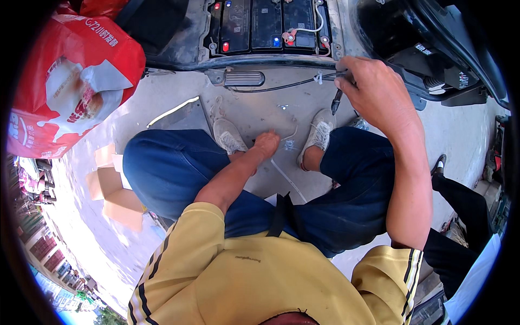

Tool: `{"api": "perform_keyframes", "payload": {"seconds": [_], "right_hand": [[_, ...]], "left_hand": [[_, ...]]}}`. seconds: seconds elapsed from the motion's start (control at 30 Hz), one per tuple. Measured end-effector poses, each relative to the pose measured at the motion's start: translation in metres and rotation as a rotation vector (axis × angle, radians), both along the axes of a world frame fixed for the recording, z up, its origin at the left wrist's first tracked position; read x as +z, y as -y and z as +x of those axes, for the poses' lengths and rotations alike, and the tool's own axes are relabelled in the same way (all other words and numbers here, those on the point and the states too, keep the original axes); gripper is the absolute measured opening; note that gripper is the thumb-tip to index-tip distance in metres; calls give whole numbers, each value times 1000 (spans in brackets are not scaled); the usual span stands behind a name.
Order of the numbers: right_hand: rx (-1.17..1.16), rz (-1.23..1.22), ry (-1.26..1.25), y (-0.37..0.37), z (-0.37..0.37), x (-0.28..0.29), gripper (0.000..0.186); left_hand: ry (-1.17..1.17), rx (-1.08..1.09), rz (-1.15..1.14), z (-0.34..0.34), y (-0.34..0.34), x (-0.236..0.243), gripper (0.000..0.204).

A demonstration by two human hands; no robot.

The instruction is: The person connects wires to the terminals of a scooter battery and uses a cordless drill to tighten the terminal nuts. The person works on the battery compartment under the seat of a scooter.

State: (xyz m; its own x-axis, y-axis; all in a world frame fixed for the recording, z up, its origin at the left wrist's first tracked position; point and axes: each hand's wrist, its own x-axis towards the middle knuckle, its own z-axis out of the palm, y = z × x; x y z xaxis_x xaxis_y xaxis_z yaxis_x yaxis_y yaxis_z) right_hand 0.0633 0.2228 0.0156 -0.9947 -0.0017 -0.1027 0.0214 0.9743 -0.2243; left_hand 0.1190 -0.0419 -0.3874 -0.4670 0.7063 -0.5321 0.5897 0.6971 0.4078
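My right hand [376, 92] is raised over my right shoe, with thumb and fingers closed round a black cable [281, 86]. The cable's dark tip [337, 101] points down below my fingers. A whitish tie [318, 78] is fixed round the cable just left of that hand. Lower down, between my shoes, my left hand [266, 144] is closed near the ground; what it holds, if anything, is hidden. A thin pale strip [288, 179] runs along the ground below it. In front, several black batteries [266, 24] sit in an open vehicle bay, with red and blue terminals and wires.
A red bag [81, 81] fills the upper left, with an opened cardboard box [114, 189] below it. A flat grey panel [187, 116] lies left of my left shoe [228, 135]. A folding footrest [244, 79] juts from the vehicle. Another person's dark-trousered leg [463, 208] is at right.
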Motion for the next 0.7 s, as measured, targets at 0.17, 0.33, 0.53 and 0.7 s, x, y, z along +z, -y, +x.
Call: {"api": "perform_keyframes", "payload": {"seconds": [0.17,0.33,0.53,0.7], "right_hand": [[4,-32,119,8,-9,4,25],[189,-190,47,23,-8,-17,28],[316,-289,434,60,-8,-32,43],[378,-349,406,70,-6,-49,27]], "left_hand": [[67,-165,71,-41,-8,101,21],[137,-210,198,-82,5,243,31],[120,88,385,-115,29,333,29],[239,263,556,-119,41,330,25]]}}
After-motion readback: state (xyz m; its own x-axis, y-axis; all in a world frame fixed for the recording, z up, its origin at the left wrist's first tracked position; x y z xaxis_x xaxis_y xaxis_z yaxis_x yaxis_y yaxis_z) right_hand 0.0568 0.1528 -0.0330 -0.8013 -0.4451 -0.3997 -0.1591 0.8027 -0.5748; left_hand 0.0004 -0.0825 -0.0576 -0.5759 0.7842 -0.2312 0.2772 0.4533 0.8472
